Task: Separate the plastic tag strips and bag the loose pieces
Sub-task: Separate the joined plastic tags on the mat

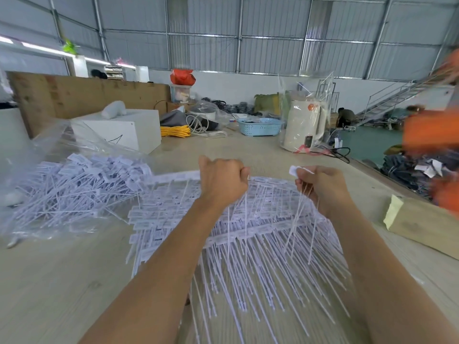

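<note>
tag strips [248, 234]: white, fanned | left hand [222, 181], right hand [320, 186]: fingers curled gripping strips

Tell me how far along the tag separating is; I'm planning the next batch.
Done: a heap of loose tags lies in the open clear bag. In hand: the left hand and right hand each grip pieces pulled from the strips. Left: a thick stack of joined strips, so much remains.

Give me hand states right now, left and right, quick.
Left hand: closed, fingers curled round a few white tag strips.
Right hand: closed, gripping a small bunch of separated tags, tails hanging down.
</note>
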